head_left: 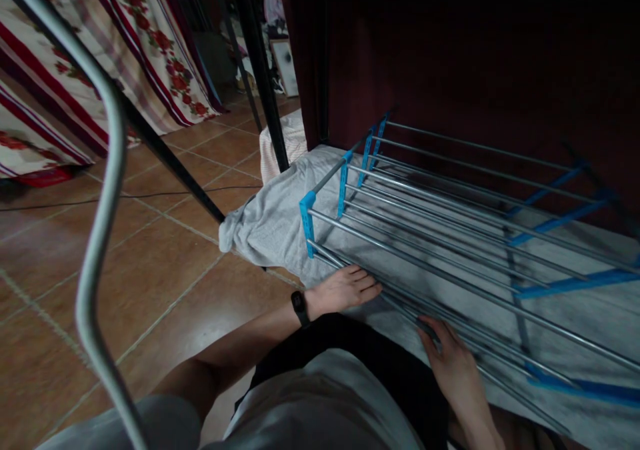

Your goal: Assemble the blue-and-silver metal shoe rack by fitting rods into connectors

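A drying rack [415, 243] with metal rods and blue plastic joints lies on a grey cloth. My left hand [347, 287], a dark watch [300, 309] on its wrist, rests palm down across the rack's near rods. Its fingers are stretched out and fairly flat, not wrapped round anything. To the right, my right hand [453, 357] has its thumb and fingers closed about a grey rod along the rack's near edge. The hand partly hides where it grips. Blue end pieces [570, 380] of the rack lie beyond my right hand.
The grey cloth [270, 220] spreads under the rack, beside a dark reddish panel [450, 63]. A bent pale tube [113, 143] rises close on my left. Black poles [260, 70] stand near the cloth. A thin cable [200, 190] crosses the tiled floor [165, 263] toward a floral curtain [150, 50].
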A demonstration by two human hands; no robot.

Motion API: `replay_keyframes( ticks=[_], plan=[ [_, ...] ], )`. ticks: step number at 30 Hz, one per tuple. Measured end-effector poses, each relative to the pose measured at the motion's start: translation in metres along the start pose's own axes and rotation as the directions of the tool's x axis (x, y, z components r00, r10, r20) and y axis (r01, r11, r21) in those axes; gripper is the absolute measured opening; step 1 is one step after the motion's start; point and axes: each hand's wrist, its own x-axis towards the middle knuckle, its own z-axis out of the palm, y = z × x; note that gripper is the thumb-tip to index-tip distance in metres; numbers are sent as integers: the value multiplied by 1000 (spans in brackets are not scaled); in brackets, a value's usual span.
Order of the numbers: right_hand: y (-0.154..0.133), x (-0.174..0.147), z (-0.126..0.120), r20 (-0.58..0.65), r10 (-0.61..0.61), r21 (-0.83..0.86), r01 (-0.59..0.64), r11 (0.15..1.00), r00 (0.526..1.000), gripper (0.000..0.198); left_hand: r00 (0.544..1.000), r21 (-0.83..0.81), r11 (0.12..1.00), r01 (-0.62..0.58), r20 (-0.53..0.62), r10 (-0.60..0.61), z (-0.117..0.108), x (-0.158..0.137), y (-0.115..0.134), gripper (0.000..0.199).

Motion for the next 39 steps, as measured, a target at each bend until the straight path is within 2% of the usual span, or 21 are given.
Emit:
replay_keyframes(
  ticks=[6, 11, 14, 18, 21, 26, 30, 33, 36, 37, 39],
  plan=[
    [5, -3, 5, -1, -17, 7, 17, 1000, 1000, 29, 1000, -35, 999, 25, 2, -25, 3, 1, -2, 29],
    [3, -3, 8, -63, 32, -90, -37, 995, 998, 28, 995, -114, 988, 101, 35, -98, 8, -9, -2, 27],
    [-4, -2, 8, -95, 65, -108, -75, 991, 993, 31, 990, -115, 986, 125, -44, -131, 18, -26, -10, 25],
    [-10, 4, 7, -169, 64, -132, -87, 987, 984, 27, 978, -151, 975, 160, -111, -178, 38, -43, -34, 25],
    [-10, 2, 11, -204, 83, -181, -121, 976, 975, 28, 976, -193, 975, 108, -164, -140, 50, -51, -44, 30],
    [0, -8, 25, -272, 113, -221, -176, 959, 956, 29, 977, -110, 994, -24, -214, 0, 65, -55, -46, 38],
    [15, -11, 29, -302, 153, -228, -226, 947, 941, 29, 980, -180, 983, 24, -192, -59, 82, -50, -41, 36],
    [26, -14, 30, -390, 186, -238, -294, 926, 902, 31, 982, -230, 971, 64, -161, -102, 94, -46, -36, 35],
    [38, -19, 36, -491, 215, -193, -346, 918, 844, 34, 981, -175, 981, 81, -161, -110, 100, -43, -31, 34],
    [44, -22, 40, -528, 237, -149, -364, 919, 815, 35, 982, -142, 987, 73, -164, -97, 102, -43, -29, 33],
    [55, -30, 47, -615, 308, -28, -411, 911, 726, 32, 984, -92, 994, 59, -160, -73, 103, -42, -25, 31]
  ],
)
